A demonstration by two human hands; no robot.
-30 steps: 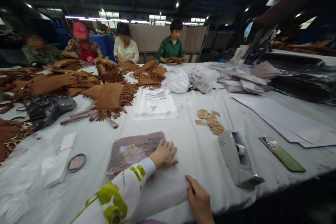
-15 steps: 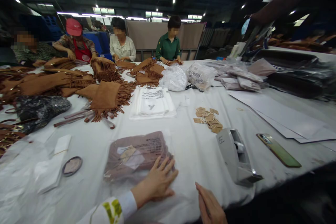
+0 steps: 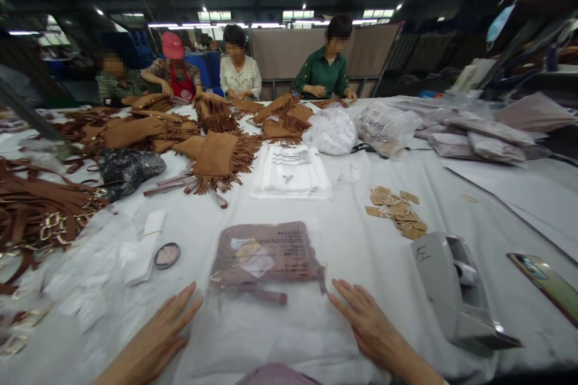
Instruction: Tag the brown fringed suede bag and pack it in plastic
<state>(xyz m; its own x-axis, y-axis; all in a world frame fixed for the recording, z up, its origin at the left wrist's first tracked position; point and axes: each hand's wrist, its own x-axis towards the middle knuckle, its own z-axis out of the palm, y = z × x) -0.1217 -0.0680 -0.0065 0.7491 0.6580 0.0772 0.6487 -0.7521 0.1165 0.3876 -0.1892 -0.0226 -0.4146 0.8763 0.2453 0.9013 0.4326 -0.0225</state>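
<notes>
Tape dispenser (image 3: 456, 289), phone (image 3: 546, 280), paper tags (image 3: 397, 212), fringed suede bags (image 3: 221, 156).

Tabletop (image 3: 361, 252): matt white cloth, creased. Packed bag (image 3: 266, 252) between the hands: glossy clear plastic over dull mauve fabric. At 10 o'clock, fringed pouch (image 3: 217, 156): napped tan suede. At 3 o'clock, tape dispenser (image 3: 451, 295): smooth grey plastic.

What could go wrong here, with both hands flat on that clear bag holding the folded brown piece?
1. A strap end sticks out below the brown piece inside the clear bag; pressing with the left hand and right hand may crease it.
2. The tape dispenser sits close to the right hand and could get knocked.
3. The phone lies near the table edge and may slide off.
</notes>
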